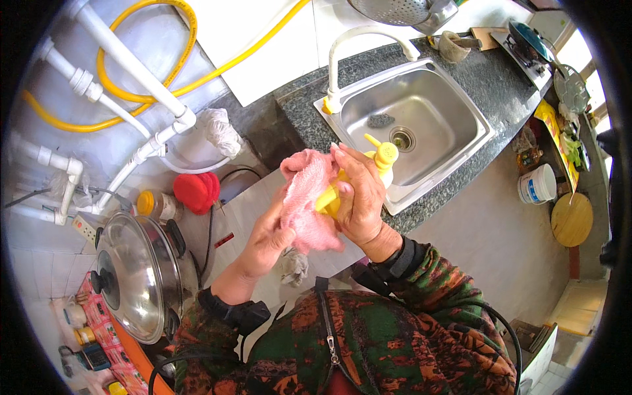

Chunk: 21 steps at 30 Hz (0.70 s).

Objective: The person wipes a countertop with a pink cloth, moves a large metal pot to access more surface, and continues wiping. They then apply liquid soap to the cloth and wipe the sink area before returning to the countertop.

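In front of my chest, my left hand (pixel 269 237) grips a pink cloth (pixel 313 202), its thumb lying on the cloth's lower left part. My right hand (pixel 363 197) is closed around a yellow plastic pump bottle (pixel 331 201), whose pump head (pixel 386 153) and thin spout stick out past the fingers toward the sink. The cloth touches the bottle and covers part of it. Just beyond the right hand is a stainless steel sink (pixel 447 116) with a dark scouring pad (pixel 380 120) in it and a white faucet (pixel 334 74) at its left corner.
A granite counter (pixel 464 64) surrounds the sink, with a stone mortar (pixel 452 47) and a gas stove (pixel 523 61) farther right. At left stand a large lidded steel pot (pixel 133 276), a jar (pixel 160 205) and white pipes (pixel 133 59). A white bucket (pixel 537 184) stands at right.
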{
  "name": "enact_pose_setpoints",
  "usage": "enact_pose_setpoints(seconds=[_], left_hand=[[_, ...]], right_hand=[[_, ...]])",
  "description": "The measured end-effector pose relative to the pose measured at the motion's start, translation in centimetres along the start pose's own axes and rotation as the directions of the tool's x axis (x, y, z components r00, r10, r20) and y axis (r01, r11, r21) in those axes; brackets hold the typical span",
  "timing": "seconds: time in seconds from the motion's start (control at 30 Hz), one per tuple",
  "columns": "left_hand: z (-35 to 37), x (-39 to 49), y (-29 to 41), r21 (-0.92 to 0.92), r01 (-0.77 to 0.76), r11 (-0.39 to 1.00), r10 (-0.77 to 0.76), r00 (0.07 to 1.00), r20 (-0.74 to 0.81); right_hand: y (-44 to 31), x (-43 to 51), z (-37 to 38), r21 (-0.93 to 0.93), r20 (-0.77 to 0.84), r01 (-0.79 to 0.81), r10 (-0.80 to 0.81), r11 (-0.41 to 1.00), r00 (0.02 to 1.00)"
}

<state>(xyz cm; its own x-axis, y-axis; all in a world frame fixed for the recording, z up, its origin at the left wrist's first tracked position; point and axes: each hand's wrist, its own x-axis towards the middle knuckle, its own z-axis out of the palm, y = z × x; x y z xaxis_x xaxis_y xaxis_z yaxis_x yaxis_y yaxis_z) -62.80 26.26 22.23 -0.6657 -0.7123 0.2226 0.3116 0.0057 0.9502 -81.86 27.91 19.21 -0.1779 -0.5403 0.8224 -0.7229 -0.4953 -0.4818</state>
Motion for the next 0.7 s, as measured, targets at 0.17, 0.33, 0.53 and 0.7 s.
enact_pose_setpoints(seconds=[0.17,0.33,0.53,0.7], left_hand=[[-0.4,1.4,0.4,0.871,-0.257,0.419,0.145,0.966,0.216],[-0.6,3.1,-1.4,0.785,-0.255,0.564,0.276,0.955,0.112],[-1.0,2.8,-2.7,0.425,-0.114,0.898,0.170,0.981,-0.094],[-1.3,2.5,-1.9,0.608,-0.136,0.782,0.272,0.952,-0.137]], right_hand=[[-0.3,0.3,0.2,0.050,-0.021,-0.036,0.037,0.998,0.999],[-0.6,0.2,-0.8,0.142,0.096,-0.122,0.109,0.982,0.989],[0.3,-0.4,-2.6,0.123,0.202,0.089,-0.112,0.988,0.973],[0.2,-1.8,-6.5,0.036,-0.009,0.192,-0.192,0.981,0.981]])
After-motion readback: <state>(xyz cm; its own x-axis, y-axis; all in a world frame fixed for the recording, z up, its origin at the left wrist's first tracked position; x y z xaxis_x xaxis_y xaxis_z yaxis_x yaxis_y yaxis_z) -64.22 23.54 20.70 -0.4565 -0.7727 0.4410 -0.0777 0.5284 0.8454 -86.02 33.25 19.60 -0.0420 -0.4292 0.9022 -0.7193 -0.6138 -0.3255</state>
